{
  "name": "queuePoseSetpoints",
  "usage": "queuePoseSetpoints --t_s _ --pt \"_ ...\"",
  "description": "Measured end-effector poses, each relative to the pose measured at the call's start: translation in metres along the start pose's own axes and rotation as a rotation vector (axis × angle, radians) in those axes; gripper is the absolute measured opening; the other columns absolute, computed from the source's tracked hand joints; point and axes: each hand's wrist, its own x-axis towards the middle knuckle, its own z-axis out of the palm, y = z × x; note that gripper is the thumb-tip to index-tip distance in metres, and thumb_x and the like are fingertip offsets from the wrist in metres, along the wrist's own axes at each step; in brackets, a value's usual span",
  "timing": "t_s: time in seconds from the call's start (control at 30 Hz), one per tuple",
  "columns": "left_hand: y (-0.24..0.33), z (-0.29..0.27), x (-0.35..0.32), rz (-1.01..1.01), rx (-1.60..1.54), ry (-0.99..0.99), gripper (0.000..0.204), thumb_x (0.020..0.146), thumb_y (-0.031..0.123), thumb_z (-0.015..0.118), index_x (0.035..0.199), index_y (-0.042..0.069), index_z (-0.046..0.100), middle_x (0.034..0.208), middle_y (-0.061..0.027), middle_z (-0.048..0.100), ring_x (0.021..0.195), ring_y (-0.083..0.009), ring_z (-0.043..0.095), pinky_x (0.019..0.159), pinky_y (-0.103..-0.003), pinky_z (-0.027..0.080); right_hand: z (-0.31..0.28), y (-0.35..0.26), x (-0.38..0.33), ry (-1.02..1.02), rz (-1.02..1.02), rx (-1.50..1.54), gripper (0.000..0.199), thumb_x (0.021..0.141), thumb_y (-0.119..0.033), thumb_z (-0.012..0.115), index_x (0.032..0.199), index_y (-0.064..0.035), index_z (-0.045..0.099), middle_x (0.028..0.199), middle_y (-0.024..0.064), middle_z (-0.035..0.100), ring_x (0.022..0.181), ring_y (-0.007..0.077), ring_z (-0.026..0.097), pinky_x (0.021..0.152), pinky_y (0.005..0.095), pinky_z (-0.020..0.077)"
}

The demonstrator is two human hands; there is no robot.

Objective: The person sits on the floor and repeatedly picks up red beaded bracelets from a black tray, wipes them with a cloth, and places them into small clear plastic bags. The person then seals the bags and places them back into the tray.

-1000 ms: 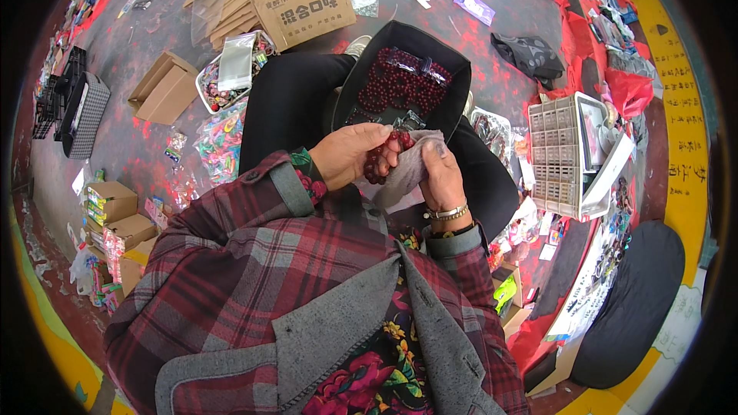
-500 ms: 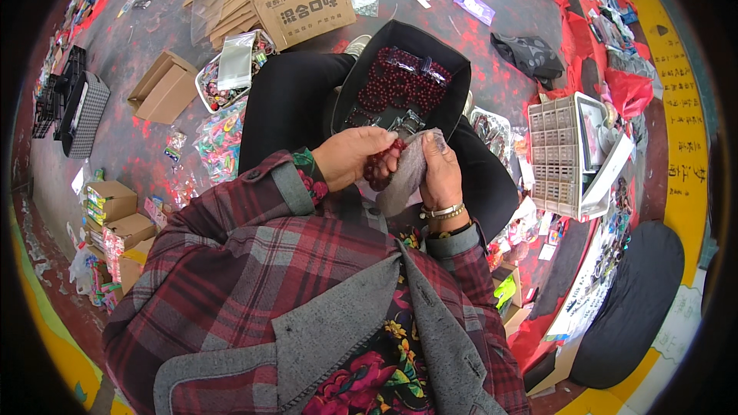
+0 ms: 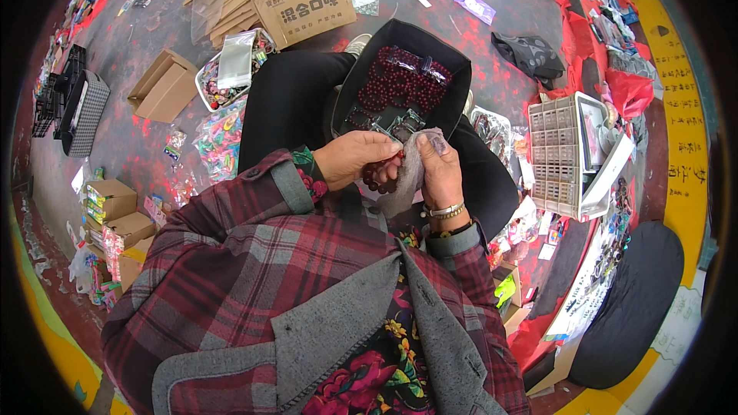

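Observation:
My left hand (image 3: pixel 352 158) is closed, thumb and fingers pinching a dark red beaded bracelet (image 3: pixel 380 178) that hangs in a loop below the fingertips. Close beside it, my right hand (image 3: pixel 441 177) grips a thin grey cloth (image 3: pixel 407 183), which drapes down next to the beads. Whether it is a pouch or a flat piece I cannot tell. Just beyond both hands, a black fabric bin (image 3: pixel 450 69) rests between my legs. In it lie many dark red beaded strands (image 3: pixel 396 81) and some shiny clear packets (image 3: pixel 407 123).
Cardboard boxes (image 3: pixel 304 8) stand at the far left, with a small open carton (image 3: pixel 163 86) nearer. Left of my leg sits a white tray of small goods (image 3: pixel 206 92). To the right are a pale plastic crate (image 3: pixel 555 157), a black bag (image 3: pixel 530 58) and a black cushion (image 3: pixel 630 307).
My left hand and the beads have shifted slightly, with the bracelet hanging a little lower. The grey cloth has moved slightly in my right hand.

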Motion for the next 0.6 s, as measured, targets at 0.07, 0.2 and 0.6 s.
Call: queuePoseSetpoints --t_s 0.07,0.2,0.6 --pt "0.0 0.001 0.0 0.032 -0.078 0.005 0.025 0.093 0.027 0.048 0.089 0.003 0.057 0.078 -0.0048 0.06 0.068 -0.0111 0.057 0.064 -0.024 0.047 0.001 0.0 0.0 0.002 0.017 0.089 0.012 0.09 -0.012 0.053 0.092 -0.0005 0.057 0.08 0.0069 0.062 0.071 0.0147 0.059 0.068 0.0281 0.0489" --pt "0.005 0.002 -0.002 0.092 -0.183 0.015 0.026 0.094 0.027 0.047 0.091 0.003 0.056 0.08 -0.0043 0.059 0.069 -0.0109 0.055 0.066 -0.025 0.046 0.008 0.0 0.0 0.018 -0.045 0.08 0.013 0.087 -0.009 0.056 0.097 -0.0001 0.055 0.082 0.0082 0.062 0.073 0.017 0.06 0.069 0.03 0.0495" --pt "0.002 0.0 -0.003 -0.015 -0.042 -0.029 0.025 0.091 0.028 0.051 0.086 0.004 0.057 0.075 -0.005 0.061 0.065 -0.0112 0.057 0.062 -0.023 0.047 0.01 0.002 0.0 0.063 -0.039 0.008 0.015 0.092 -0.014 0.048 0.091 -0.0009 0.056 0.078 0.0071 0.061 0.067 0.0157 0.059 0.063 0.0279 0.0489"
